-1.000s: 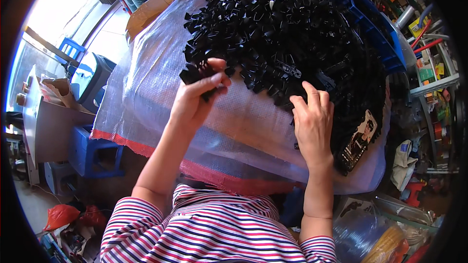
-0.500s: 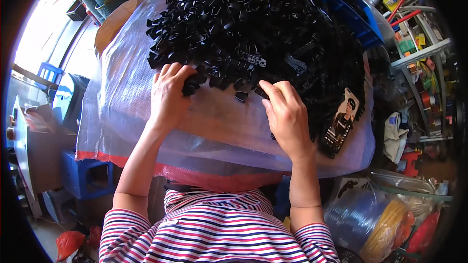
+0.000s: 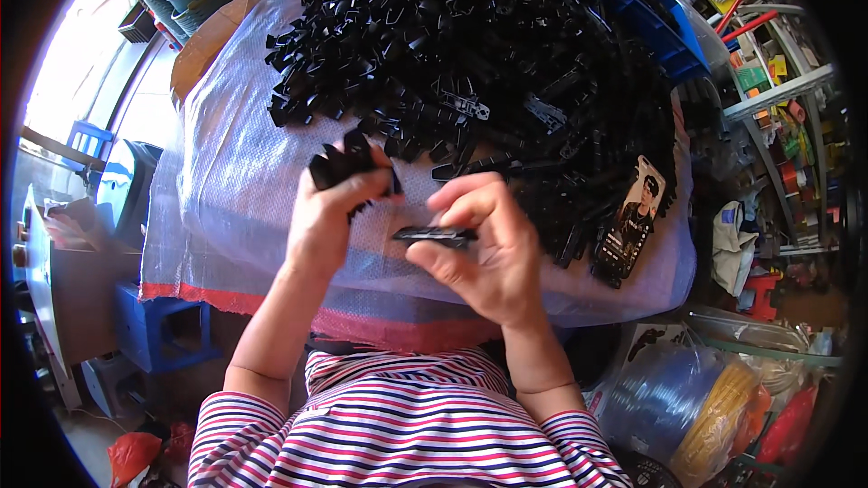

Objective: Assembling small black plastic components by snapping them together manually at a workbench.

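Observation:
Several small black plastic pieces [image 3: 340,165] are bunched in my left hand [image 3: 318,226], whose fingers curl round them above the woven sack [image 3: 244,217]. My right hand [image 3: 497,262] pinches one narrow, dark plastic part [image 3: 436,236] between thumb and fingers, to the right of the left hand and apart from it. Beyond both hands spreads a big heap of black plastic pieces [image 3: 425,45]. Short clip-like pieces make up its left side; longer strips lie toward the right. The exact kind of these parts cannot be made out.
A phone [image 3: 640,208] with a person's picture on its screen lies at the heap's right edge. Behind the heap stands a blue crate [image 3: 665,32]. A blue stool [image 3: 158,334] is at left, and wrapped coils [image 3: 678,407] sit at lower right beside crowded metal shelving [image 3: 778,99].
Both hands have drawn back from the heap's near edge toward me. The left has lifted its bunch of black pieces; the right has come inward with the narrow part in its pinch.

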The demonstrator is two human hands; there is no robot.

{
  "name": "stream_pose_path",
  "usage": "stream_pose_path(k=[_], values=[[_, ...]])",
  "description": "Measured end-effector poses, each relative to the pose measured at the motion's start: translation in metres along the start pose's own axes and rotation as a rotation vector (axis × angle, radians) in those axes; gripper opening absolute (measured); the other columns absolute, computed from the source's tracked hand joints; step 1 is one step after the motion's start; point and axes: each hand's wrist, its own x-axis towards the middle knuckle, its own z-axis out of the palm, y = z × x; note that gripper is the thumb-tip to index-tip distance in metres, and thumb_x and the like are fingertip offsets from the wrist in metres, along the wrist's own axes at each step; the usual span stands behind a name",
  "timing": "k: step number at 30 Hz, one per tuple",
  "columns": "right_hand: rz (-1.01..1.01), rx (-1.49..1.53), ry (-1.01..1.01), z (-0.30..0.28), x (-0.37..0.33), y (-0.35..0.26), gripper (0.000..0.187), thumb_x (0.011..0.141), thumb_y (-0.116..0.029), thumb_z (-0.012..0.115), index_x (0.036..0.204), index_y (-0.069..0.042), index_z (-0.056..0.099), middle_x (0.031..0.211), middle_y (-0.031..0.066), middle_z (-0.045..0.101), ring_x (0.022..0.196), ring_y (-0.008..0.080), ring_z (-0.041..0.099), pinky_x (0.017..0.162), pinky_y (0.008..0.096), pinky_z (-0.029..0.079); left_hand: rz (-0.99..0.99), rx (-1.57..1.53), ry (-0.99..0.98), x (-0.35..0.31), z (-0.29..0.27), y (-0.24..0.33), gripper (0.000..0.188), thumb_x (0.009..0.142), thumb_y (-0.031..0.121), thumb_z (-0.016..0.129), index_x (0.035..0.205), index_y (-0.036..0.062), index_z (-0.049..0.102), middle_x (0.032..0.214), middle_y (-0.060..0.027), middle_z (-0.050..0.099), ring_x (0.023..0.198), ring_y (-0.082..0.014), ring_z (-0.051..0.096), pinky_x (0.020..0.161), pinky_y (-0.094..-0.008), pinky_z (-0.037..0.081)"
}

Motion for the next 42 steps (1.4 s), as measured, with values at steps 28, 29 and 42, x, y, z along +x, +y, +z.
stream_pose_path(k=[28, 29, 42], values=[[-0.006, -0.417, 0.177, 0.01, -0.011, 0.018, 0.025, 0.087, -0.022, 0.058, 0.098, 0.001, 0.057, 0.089, 0.0102, 0.062, 0.079, 0.0179, 0.058, 0.072, 0.0263, 0.046, -0.164, -0.216, -0.038, -0.014, 0.013, -0.011, 0.016, 0.081, 0.015, 0.064, 0.09, 0.0034, 0.057, 0.077, -0.0031, 0.057, 0.069, -0.0107, 0.056, 0.062, -0.0227, 0.042], [0.049, -0.393, 0.184, 0.009, -0.011, 0.015, 0.026, 0.089, -0.023, 0.055, 0.098, 0.001, 0.057, 0.089, 0.0097, 0.062, 0.08, 0.0173, 0.058, 0.072, 0.0257, 0.045, -0.167, -0.228, -0.025, -0.013, 0.012, -0.01, 0.016, 0.081, 0.015, 0.064, 0.089, 0.0036, 0.057, 0.077, -0.003, 0.057, 0.068, -0.0108, 0.056, 0.061, -0.0225, 0.041], [0.124, -0.345, 0.131, 0.017, -0.018, 0.008, 0.02, 0.09, -0.019, 0.052, 0.097, 0.0, 0.054, 0.077, 0.0043, 0.057, 0.067, 0.01, 0.05, 0.062, 0.0234, 0.042, -0.031, -0.281, 0.082, -0.016, 0.023, -0.02, 0.013, 0.083, 0.014, 0.061, 0.09, 0.0051, 0.054, 0.081, -0.0056, 0.058, 0.073, -0.0117, 0.054, 0.064, -0.0235, 0.042]])
